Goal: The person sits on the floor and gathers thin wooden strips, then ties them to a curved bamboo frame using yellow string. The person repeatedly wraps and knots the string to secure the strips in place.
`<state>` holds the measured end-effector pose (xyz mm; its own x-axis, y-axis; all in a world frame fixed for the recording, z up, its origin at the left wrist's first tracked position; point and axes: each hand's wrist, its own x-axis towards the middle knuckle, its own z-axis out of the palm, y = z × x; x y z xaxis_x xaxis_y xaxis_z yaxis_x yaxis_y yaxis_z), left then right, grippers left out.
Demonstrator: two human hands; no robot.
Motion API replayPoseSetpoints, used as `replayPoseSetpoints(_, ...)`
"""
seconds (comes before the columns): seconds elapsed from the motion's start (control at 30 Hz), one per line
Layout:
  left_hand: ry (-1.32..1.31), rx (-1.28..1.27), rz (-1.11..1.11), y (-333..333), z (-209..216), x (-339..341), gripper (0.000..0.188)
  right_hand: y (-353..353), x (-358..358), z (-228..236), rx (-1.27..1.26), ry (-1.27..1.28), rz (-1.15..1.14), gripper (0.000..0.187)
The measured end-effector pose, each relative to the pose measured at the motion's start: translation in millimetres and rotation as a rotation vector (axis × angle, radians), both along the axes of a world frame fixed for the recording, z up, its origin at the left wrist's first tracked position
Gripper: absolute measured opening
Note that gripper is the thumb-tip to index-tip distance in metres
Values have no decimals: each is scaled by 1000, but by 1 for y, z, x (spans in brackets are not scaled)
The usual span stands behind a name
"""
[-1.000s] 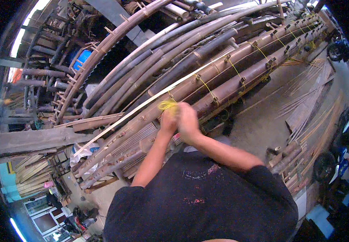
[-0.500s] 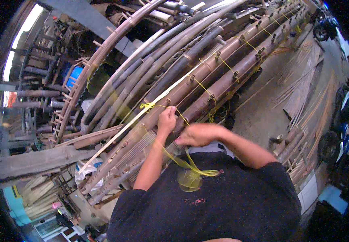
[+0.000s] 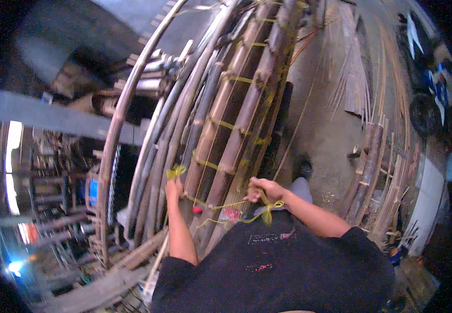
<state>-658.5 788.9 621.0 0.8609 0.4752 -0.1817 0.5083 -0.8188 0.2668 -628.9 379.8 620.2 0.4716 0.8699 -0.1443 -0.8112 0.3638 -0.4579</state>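
Two long brown bamboo poles [image 3: 242,112] run side by side away from me, tied across by several yellow cords [image 3: 222,123]. My left hand [image 3: 174,189] is closed beside the left pole's near part, with a yellow tangle of cord [image 3: 176,170] just above its fingers. From there a length of yellow cord [image 3: 225,206] stretches across both poles to my right hand. My right hand [image 3: 265,191] is closed on the cord, to the right of the poles. Loose loops [image 3: 269,211] hang below it, and a free end curls over the near poles.
More curved poles [image 3: 150,151] and a bamboo ladder [image 3: 112,151] stand to the left. Thin split strips [image 3: 350,78] lie on the floor at the right, with short bamboo pieces [image 3: 368,164] nearer me. Motorbikes [image 3: 434,99] stand at the far right.
My view has turned, so the poles run more steeply. My hands have moved apart, the right one drawing the cord out to the right, the left one now left of the poles.
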Motion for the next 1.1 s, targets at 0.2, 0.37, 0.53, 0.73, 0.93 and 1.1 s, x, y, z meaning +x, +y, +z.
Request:
replayPoseSetpoints(0.2,71,118,119,-73,83,81,51,-163,33,-156,-1277,-979,253,51)
replayPoseSetpoints(0.37,-177,-56,-64,-188,124,191,45,-287,95,-158,-1194,-567,179,41)
replayPoseSetpoints(0.53,-116,-174,-318,-333,157,298,41,-398,175,-162,-1633,-866,-247,32)
replayPoseSetpoints(0.73,-11,-237,-526,-465,132,419,42,-474,260,-185,-1430,-275,-668,30)
replayPoseSetpoints(0.93,177,-259,-773,-597,33,556,39,-506,274,-258,-1583,-98,-440,33)
replayPoseSetpoints(1.1,221,-489,-951,-712,-100,640,42,-570,322,-283,-1717,73,-103,43)
